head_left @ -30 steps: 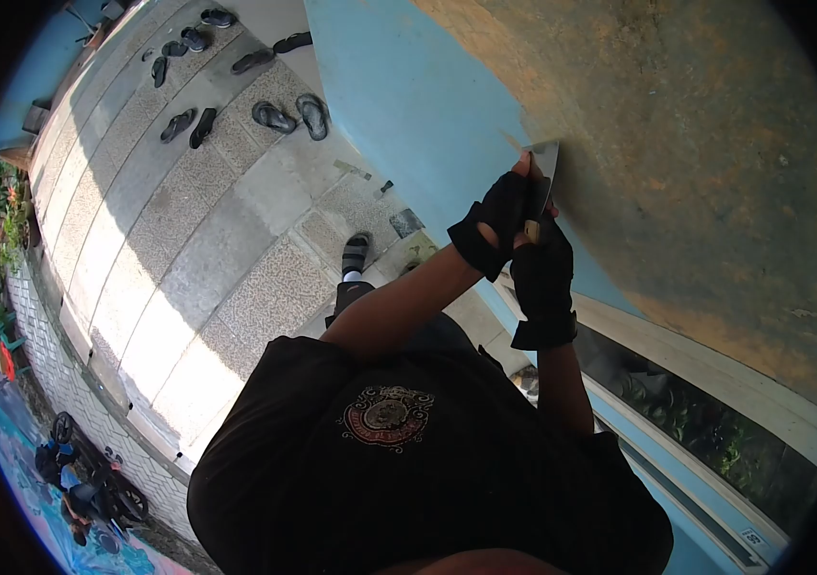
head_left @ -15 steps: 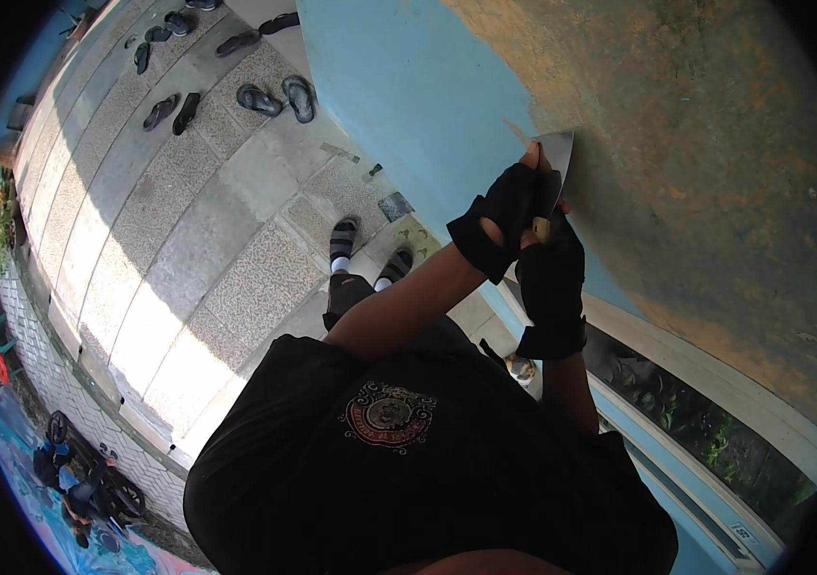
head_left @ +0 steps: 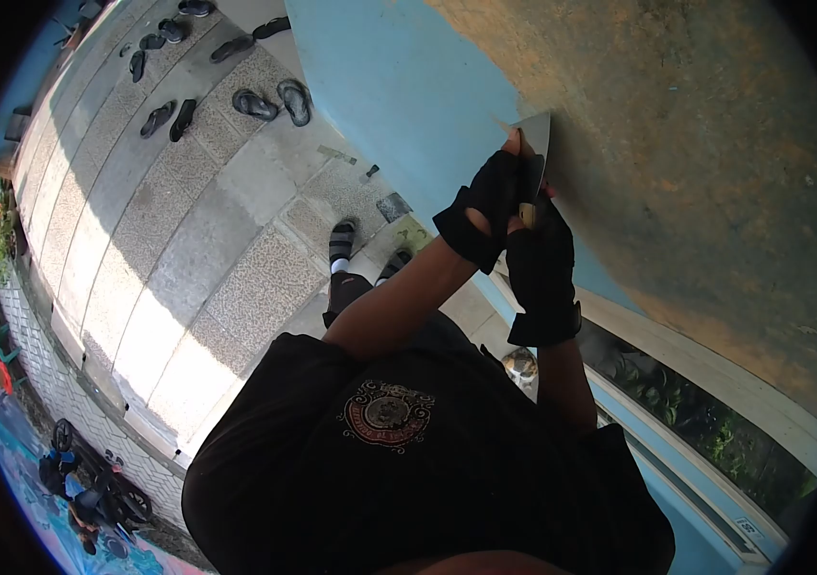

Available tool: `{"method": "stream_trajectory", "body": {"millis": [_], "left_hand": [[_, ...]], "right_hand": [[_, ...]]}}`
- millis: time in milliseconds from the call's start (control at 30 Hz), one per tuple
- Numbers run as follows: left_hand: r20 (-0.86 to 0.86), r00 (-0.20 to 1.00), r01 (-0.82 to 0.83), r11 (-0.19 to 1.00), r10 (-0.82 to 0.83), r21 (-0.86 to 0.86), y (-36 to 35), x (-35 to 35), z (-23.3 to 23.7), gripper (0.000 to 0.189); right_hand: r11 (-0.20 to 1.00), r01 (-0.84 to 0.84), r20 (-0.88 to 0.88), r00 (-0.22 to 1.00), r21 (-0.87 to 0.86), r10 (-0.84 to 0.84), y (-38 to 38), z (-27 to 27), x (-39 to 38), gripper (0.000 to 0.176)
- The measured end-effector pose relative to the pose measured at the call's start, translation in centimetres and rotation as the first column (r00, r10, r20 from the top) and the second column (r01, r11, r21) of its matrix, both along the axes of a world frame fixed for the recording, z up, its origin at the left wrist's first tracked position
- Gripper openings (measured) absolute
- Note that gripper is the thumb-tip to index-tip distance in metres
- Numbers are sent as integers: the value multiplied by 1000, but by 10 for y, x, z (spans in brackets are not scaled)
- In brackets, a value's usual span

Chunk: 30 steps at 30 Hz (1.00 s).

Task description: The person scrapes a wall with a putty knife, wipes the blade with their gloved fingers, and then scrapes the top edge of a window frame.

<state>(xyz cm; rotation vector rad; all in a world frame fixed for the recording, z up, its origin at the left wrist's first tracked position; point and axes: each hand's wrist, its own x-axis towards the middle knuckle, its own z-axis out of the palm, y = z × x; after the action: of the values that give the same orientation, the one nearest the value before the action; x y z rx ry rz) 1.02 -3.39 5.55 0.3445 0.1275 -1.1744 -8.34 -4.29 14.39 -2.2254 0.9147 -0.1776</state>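
A scraper with a wide metal blade touches the wall, where blue paint borders a bare brownish patch. My left hand, in a black fingerless glove, is closed on the scraper, with a fingertip against the blade. Just below and to the right, my right hand, gloved the same way, is closed round the handle, whose light end shows between the hands. The fingers on the far side are partly hidden.
Several dark sandals lie on the tiled floor at the upper left. A window opening with plants is at the right. A motorcycle stands at the lower left. Below my right hand is a small patterned object.
Both hands and the scraper have moved a little up and to the left in the view, along the wall. The grip looks the same.
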Motion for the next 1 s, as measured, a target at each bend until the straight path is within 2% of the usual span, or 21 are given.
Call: {"method": "stream_trajectory", "body": {"millis": [33, 100, 133, 200, 300, 333, 400, 433, 500, 533, 567, 600, 700, 833, 933, 1000], "left_hand": [[1, 1000, 1, 1000, -1, 1, 0, -4, 3, 53], [54, 998, -20, 999, 18, 39, -2, -7, 8, 53], [52, 998, -22, 999, 20, 38, -3, -3, 3, 53], [-12, 1000, 25, 1000, -25, -20, -2, 5, -9, 51], [-39, 999, -23, 1000, 22, -20, 0, -2, 2, 55], [-16, 1000, 16, 1000, -16, 11, -3, -9, 2, 56], [-5, 1000, 11, 1000, -11, 10, -5, -3, 2, 55], [-8, 1000, 21, 1000, -21, 18, -3, -5, 1, 55], [19, 1000, 2, 999, -3, 44, 0, -3, -2, 54], [22, 999, 31, 998, -32, 51, 1, -1, 1, 55], [27, 998, 59, 997, -60, 57, 3, 0, 2, 55], [8, 1000, 9, 998, -10, 61, -1, -7, 7, 54], [-63, 998, -1, 998, 4, 61, -3, -3, 6, 53], [-9, 998, 70, 997, -70, 37, 6, 1, -2, 52], [77, 997, -6, 999, 3, 36, 5, -10, 9, 58], [49, 997, 59, 998, -58, -23, 8, 0, -6, 57]], "right_hand": [[1000, 1, 1, 1000, 1, -1, 2, 2, -3, 38], [987, 45, 47, 998, 157, -53, 0, 7, -7, 37], [987, 43, 44, 998, 156, -51, -1, 4, -2, 37], [999, -29, 79, 997, 22, 27, -3, -3, 5, 37], [999, 12, -21, 1000, 50, -11, -1, 3, 1, 37], [999, 11, -20, 1000, 52, -10, -1, 0, -5, 37], [997, -72, 127, 989, -8, 72, -6, -6, -7, 49], [998, -69, 122, 990, -3, 68, -5, -5, -3, 49], [994, 17, -140, 990, 112, -1, -4, 3, 8, 42], [994, 17, -135, 991, 112, -2, -3, 4, 4, 42], [995, 22, -53, 998, 99, -17, -1, 4, -3, 43], [996, 29, 24, 999, 89, -31, 0, 3, -7, 43], [1000, -1, 36, 999, 13, 1, -5, -6, -3, 41], [997, -9, -20, 1000, 72, 11, 0, -1, 2, 54], [999, 8, 6, 1000, 44, -8, 0, 1, -6, 55], [999, 38, -172, 985, 29, -33, 2, 7, 2, 54]]}}
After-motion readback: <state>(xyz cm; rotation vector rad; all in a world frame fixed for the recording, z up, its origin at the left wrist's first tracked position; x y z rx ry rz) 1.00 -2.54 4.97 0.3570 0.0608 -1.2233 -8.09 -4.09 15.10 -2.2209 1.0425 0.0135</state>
